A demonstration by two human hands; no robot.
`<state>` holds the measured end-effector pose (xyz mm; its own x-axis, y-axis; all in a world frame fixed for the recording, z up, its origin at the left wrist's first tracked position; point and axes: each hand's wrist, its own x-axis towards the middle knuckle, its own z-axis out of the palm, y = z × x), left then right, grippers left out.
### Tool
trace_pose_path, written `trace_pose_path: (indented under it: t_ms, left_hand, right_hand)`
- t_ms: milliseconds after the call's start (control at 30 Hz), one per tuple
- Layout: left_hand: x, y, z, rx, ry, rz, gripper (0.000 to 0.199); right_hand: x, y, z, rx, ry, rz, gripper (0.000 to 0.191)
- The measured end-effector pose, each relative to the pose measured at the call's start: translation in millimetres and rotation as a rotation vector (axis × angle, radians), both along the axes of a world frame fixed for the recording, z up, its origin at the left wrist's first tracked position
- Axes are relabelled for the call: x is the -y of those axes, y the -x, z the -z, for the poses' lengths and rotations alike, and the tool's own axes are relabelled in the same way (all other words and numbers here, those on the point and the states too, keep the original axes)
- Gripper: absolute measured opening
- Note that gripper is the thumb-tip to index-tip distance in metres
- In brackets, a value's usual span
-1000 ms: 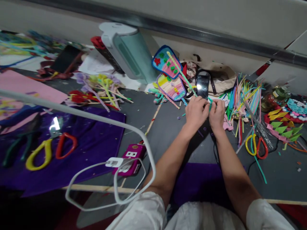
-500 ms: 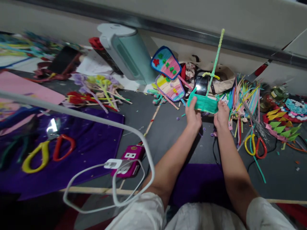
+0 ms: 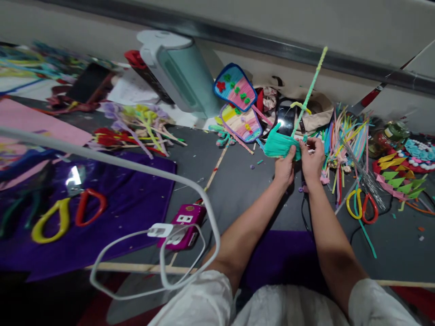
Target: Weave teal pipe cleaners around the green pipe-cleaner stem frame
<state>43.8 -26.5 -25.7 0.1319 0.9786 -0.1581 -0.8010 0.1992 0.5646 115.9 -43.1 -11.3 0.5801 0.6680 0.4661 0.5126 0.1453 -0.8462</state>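
Note:
A teal pipe-cleaner piece [image 3: 280,142], flat and made of rows side by side, is held up over the dark table. A long green-yellow twisted stem [image 3: 311,90] with a short yellow crosspiece [image 3: 300,107] rises from it. My left hand [image 3: 286,166] grips the piece's lower right part, thumb on the front. At its right end, the fingers of my right hand [image 3: 312,156] are pinched together at the teal edge. Two colourful fan-shaped pieces [image 3: 235,87] [image 3: 242,123] lie just behind, to the left.
At the left, scissors [image 3: 59,219] rest on purple cloth [image 3: 136,199]. A white cable [image 3: 183,181] loops past a magenta power block [image 3: 183,224]. A teal-grey appliance [image 3: 183,74] stands behind. Pipe-cleaner bundles [image 3: 343,136] and more scissors [image 3: 362,206] lie at the right.
My left hand has moved right, from the teal piece's left end to its lower right part. The piece now shows at an angle, and its stem leans further right.

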Motion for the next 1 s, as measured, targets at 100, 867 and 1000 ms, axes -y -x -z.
trace_pose_path:
  t_ms: [100,867,1000]
  left_hand:
    - [4.6,-1.6,-1.7,-0.014,-0.012,0.020,0.026]
    - [-2.2,7.6,-3.1,0.024,0.024,0.152,0.031]
    - [0.0,6.5,-5.8,-0.015,-0.017,0.137,0.033]
  right_hand:
    - [3.3,-4.0,-4.9,0.001,0.003,0.013,0.023]
    - [-9.0,-18.3,3.0,-0.488,-0.095,-0.049,0.033]
    - [-0.4,-18.6,-3.9,-0.149,-0.052,0.016,0.025]
